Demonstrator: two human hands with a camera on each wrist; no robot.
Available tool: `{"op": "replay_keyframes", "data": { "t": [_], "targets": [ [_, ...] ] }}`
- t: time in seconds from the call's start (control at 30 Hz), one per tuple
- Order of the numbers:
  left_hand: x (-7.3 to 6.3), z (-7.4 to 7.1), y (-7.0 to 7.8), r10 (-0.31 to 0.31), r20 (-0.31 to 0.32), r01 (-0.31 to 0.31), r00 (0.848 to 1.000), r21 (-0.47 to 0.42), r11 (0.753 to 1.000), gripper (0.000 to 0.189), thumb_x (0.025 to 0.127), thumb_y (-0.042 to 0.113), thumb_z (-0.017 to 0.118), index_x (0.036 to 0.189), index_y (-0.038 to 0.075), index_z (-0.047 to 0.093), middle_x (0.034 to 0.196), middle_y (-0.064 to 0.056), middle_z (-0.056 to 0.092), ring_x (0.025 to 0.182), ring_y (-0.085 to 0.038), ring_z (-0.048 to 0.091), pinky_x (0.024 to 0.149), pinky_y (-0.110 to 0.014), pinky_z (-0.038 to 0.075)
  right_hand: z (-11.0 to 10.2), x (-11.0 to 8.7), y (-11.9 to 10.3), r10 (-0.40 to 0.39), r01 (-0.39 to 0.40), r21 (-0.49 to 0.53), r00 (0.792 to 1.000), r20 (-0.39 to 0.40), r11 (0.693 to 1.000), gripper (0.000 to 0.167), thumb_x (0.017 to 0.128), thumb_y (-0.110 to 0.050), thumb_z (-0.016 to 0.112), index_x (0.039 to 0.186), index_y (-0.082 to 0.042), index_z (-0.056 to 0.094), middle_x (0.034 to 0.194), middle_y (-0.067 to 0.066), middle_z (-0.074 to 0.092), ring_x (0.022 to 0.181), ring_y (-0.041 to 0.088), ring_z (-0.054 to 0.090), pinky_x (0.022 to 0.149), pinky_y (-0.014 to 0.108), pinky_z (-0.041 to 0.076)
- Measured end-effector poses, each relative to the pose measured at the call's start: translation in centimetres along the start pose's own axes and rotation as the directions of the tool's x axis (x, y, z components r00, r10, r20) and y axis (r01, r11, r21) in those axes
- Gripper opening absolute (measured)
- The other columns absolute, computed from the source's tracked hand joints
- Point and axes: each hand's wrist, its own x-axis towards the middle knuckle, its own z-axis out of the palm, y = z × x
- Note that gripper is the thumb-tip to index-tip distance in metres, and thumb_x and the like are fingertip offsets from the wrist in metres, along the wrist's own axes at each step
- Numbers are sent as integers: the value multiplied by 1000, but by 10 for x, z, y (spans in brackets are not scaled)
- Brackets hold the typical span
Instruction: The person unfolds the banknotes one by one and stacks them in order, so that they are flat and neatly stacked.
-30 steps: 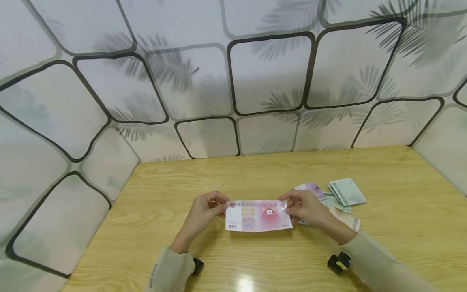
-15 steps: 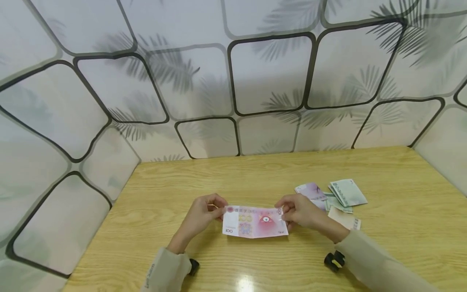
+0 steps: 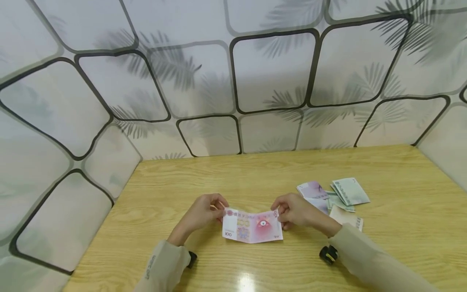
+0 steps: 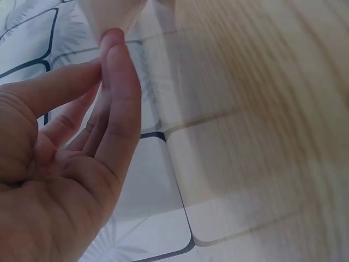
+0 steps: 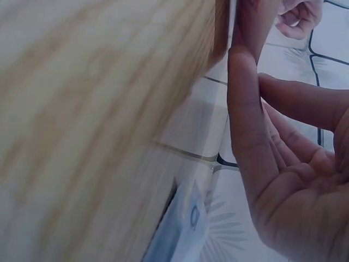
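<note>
A pink banknote (image 3: pixel 251 227) marked 100 is stretched between both hands above the table, bent by a crease near its middle. At its upper left corner my left hand (image 3: pixel 206 211) pinches it between thumb and fingers. My right hand (image 3: pixel 298 211) pinches the upper right corner the same way. In the left wrist view the left hand (image 4: pixel 82 125) holds the edge of the note (image 4: pixel 112 16) at its fingertips. The right wrist view has the right hand (image 5: pixel 289 153) with its thumb and forefinger together on the note, which is mostly cut off at the top.
Right of the hands lie several other notes: a purple one (image 3: pixel 313 190), a folded green one (image 3: pixel 351 191) on top of another, and a pale beige one (image 3: pixel 344 217). The wooden table (image 3: pixel 175 176) meets a patterned wall (image 3: pixel 270 73) at the back.
The pink note has come slightly down and its middle fold has deepened. My right hand has moved left, closer to my left hand. The loose notes are more uncovered.
</note>
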Motion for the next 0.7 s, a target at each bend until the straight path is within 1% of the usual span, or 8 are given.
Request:
{"op": "replay_keyframes", "data": {
  "t": [0.13, 0.3, 0.5, 0.6, 0.7],
  "targets": [
    [1, -1, -1, -17, 26, 16, 1000, 41, 999, 11, 90, -15, 60, 98, -10, 65, 79, -10, 64, 64, -23, 66, 60, -33, 60, 1, 2, 0, 14, -14, -39, 1000, -6, 999, 27, 78, 18, 62, 106, 14, 64, 68, 3, 61, 56, 14, 64, 55, 30, 60],
    [3, -1, -2, -41, 20, 38, 999, 96, 995, 11, 90, -15, 60, 96, -8, 66, 77, -9, 64, 63, -20, 66, 57, -31, 59, 0, 4, 0, 12, -12, -69, 1000, -4, 998, 28, 78, 18, 63, 105, 11, 63, 66, 2, 60, 55, 13, 63, 54, 30, 59],
    [3, 1, 0, -75, 43, 69, 996, 128, 989, 11, 87, -16, 63, 94, -7, 66, 75, -8, 63, 61, -19, 65, 56, -31, 58, 0, 3, 0, 29, -28, -44, 999, 31, 999, 26, 78, 18, 64, 102, 9, 61, 64, 4, 59, 54, 14, 63, 53, 30, 59],
    [3, 2, 1, -94, 43, 85, 995, 180, 980, 13, 87, -16, 64, 93, -5, 66, 72, -7, 63, 60, -17, 64, 55, -29, 57, 0, 2, 0, 35, -33, -39, 998, 53, 999, 23, 81, 17, 65, 102, 8, 60, 65, 5, 60, 55, 15, 64, 53, 31, 59],
    [2, 4, 1, -114, 14, 108, 993, 238, 965, 13, 86, -15, 66, 91, -3, 67, 71, -5, 61, 59, -14, 61, 53, -24, 53, -1, 1, -1, 34, -30, -57, 997, 67, 998, 21, 83, 15, 66, 102, 8, 60, 65, 4, 62, 56, 15, 64, 54, 31, 59]
  ]
}}
